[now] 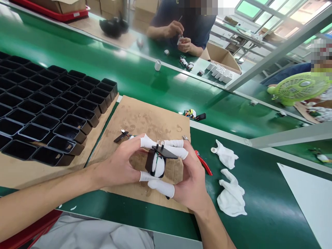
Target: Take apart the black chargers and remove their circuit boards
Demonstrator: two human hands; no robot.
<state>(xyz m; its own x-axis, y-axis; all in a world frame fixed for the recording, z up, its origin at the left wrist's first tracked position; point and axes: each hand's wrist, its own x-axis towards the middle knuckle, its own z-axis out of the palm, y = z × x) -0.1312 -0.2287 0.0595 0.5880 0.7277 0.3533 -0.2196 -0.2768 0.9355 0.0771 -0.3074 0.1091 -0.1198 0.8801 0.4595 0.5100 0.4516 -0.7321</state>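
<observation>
Above the cardboard sheet, my left hand [126, 162] and my right hand [190, 174] together grip a black power adapter housing [149, 162]. White finger cots cover the thumb and fingertips that show. A rounded white-wrapped part [158, 166] sits in the housing's open side. Over it is a tilted black end plate [166, 152] with two metal prongs. My left fingers and thumb press from the left, and my right ones close from the right. Beyond my left hand lies another black pronged plate [121, 136], its attached part mostly hidden. Red-handled pliers [204, 163] are partly behind my right hand.
Rows of black open housings [49, 112] fill the left side. The cardboard sheet [145, 117] lies under my hands. White crumpled gloves [231, 193] are at right. A circuit assembly [194, 114] rests by the green conveyor belt [132, 74]. Opposite, a person's hands [181, 38] hold a small part.
</observation>
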